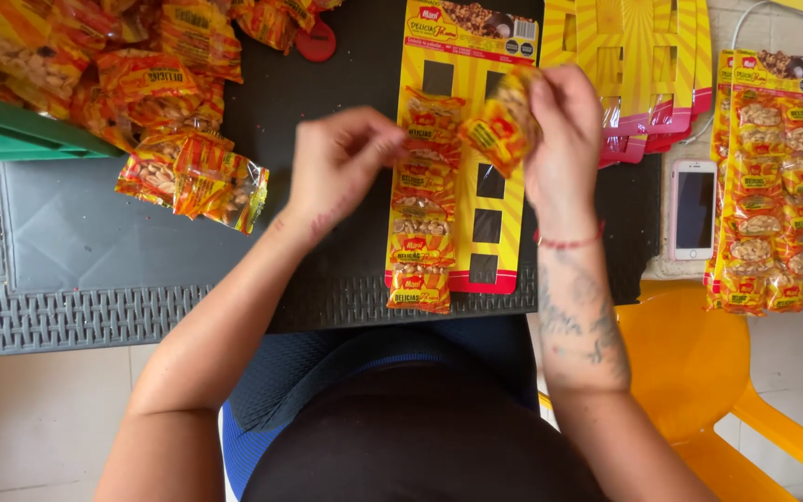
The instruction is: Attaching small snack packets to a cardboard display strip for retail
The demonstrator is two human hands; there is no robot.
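A yellow display card [506,139] lies on a black mat in front of me. Its left column holds several small red-and-yellow peanut packets [422,209]; its right column shows dark empty slots. My right hand [564,139] holds one peanut packet [499,130] above the top of the right column. My left hand [338,163] hovers just left of the card with fingertips pinched near the top packets, holding nothing that I can see.
A heap of loose peanut packets [174,112] lies at the upper left beside a green crate [11,135]. Blank yellow cards [643,65] are stacked upper right. A white phone [693,208] and a filled card [769,186] rest on the right, above an orange chair [699,363].
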